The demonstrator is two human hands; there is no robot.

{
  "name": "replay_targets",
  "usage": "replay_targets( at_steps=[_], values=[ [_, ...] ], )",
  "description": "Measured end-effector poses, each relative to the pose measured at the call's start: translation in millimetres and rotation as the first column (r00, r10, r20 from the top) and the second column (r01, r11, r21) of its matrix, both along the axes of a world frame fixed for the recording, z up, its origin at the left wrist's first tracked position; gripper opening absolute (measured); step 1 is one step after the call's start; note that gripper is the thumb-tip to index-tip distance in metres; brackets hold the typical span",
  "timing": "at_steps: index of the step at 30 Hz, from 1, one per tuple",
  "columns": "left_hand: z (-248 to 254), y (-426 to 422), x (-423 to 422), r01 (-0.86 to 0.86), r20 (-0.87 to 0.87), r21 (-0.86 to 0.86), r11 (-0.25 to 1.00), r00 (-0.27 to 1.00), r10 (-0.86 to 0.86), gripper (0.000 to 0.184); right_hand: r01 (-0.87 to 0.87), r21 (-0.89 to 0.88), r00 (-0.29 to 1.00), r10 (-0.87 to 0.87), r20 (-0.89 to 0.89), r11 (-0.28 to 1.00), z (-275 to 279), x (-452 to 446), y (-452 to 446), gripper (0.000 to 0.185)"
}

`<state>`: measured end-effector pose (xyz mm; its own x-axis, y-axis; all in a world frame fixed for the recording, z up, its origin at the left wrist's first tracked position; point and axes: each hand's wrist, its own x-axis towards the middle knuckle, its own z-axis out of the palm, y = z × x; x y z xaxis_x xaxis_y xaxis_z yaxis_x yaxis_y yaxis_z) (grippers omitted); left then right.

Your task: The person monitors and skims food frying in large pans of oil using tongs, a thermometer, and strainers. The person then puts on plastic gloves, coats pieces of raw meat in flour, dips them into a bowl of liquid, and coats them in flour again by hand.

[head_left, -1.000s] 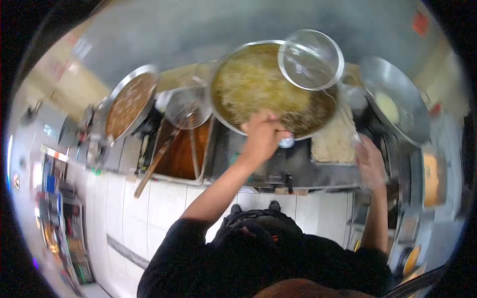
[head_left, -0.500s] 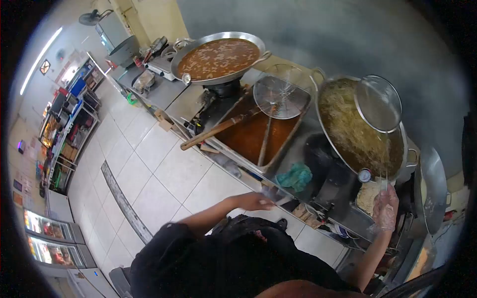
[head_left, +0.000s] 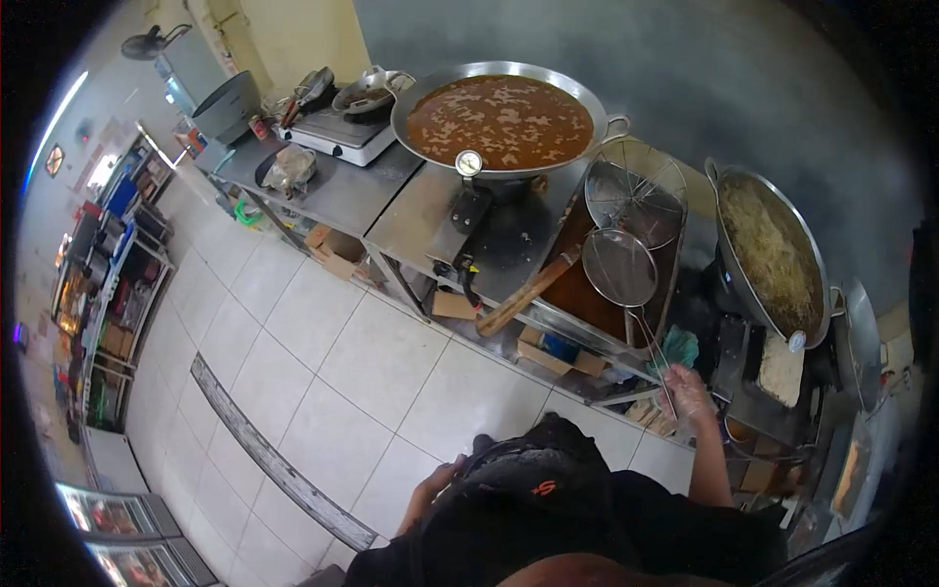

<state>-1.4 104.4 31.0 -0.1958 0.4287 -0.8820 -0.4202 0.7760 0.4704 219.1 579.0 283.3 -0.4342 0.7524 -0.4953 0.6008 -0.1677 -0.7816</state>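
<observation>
My right hand [head_left: 691,391], in a clear plastic glove, grips the thin wire handle of a round mesh strainer [head_left: 619,269]. The strainer hovers above a rectangular tray [head_left: 669,293] of reddish-brown liquid. A wire spider skimmer [head_left: 636,201] with a long wooden handle rests across that same tray. Down by my dark clothing is my left hand [head_left: 442,476], its fingers partly hidden against my body. To the right, a wok [head_left: 820,235] contains bubbling oil with pale food in it.
A large wok [head_left: 599,103] of reddish-brown liquid stands at the back, a dial thermometer [head_left: 469,162] on its rim. Farther left are a portable stove [head_left: 367,142] and a deep pot [head_left: 227,110]. A crumpled green cloth [head_left: 679,347] lies beside the tray.
My right hand has carried the strainer left, from over the oil wok to above the tray. My left hand has drawn back toward my body. The view has turned left.
</observation>
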Motion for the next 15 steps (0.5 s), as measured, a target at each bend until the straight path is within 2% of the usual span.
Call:
replay_targets(
  at_steps=[1,2,3,4,5,7,9,10,11,12,13,14,15],
  values=[
    [-3.0,4.6,-10.1,-0.092,0.038,0.029,0.995,0.995,0.090,0.073,0.050,-0.014,0.999,-0.050,0.009,0.999,5.4,-9.3,-3.2,0.024],
    [-4.5,10.6,-22.3,-0.096,0.037,0.044,0.994,0.995,0.095,0.066,-0.226,0.294,0.934,0.120,0.336,0.929,23.6,-21.2,0.0,0.032],
    [-3.1,19.5,-35.1,-0.008,-0.016,0.039,0.999,1.000,0.009,0.059,-0.547,0.449,0.737,0.151,0.659,0.707,42.2,-34.3,5.9,0.042],
    [-4.0,28.5,-49.6,0.218,-0.163,0.001,0.976,0.963,-0.215,0.063,-0.566,0.532,0.766,0.163,0.622,0.630,59.1,-58.1,10.4,0.044],
    [-0.5,37.6,-60.8,0.226,-0.163,0.007,0.974,0.962,-0.221,0.063,-0.575,0.611,0.792,0.181,0.583,0.544,77.2,-89.8,11.6,0.046],
    [9.7,54.8,-81.4,0.124,-0.351,0.041,0.991,0.931,-0.102,0.049,-0.383,0.742,0.922,0.279,0.270,0.549,115.9,-167.4,-1.1,0.044],
    [1.0,62.3,-113.2,0.179,-0.400,0.002,0.984,0.902,-0.163,0.047,-0.347,0.743,0.888,0.455,0.063,0.573,132.0,-240.1,-5.6,0.043],
    [0.9,63.1,-130.3,0.220,-0.441,-0.040,0.975,0.872,-0.215,0.045,-0.320,0.843,0.847,0.529,0.050,0.433,129.9,-274.8,-3.8,0.035],
    [26.0,69.1,-140.7,0.132,-0.481,-0.104,0.986,0.861,-0.167,0.042,-0.303,0.874,0.804,0.594,0.021,0.379,116.5,-312.2,5.5,0.036],
    [26.6,64.9,-153.2,0.145,-0.492,-0.115,0.983,0.851,-0.183,0.042,-0.367,0.865,0.796,0.596,0.101,0.342,137.5,-343.8,-3.9,0.035],
    [23.1,54.7,-162.6,0.140,-0.583,-0.110,0.984,0.793,-0.178,0.040,-0.293,0.931,0.780,0.617,0.103,0.216,135.8,-371.9,-2.2,0.035],
    [23.0,48.0,-176.6,0.139,-0.666,-0.105,0.985,0.725,-0.174,0.038,-0.329,0.926,0.763,0.631,0.143,0.188,134.6,-404.0,0.8,0.032],
    [58.2,51.2,-179.3,0.044,-0.632,-0.056,0.997,0.772,-0.069,0.038,-0.387,0.911,0.752,0.621,0.222,0.143,128.3,-434.6,7.8,0.024]
  ],
)
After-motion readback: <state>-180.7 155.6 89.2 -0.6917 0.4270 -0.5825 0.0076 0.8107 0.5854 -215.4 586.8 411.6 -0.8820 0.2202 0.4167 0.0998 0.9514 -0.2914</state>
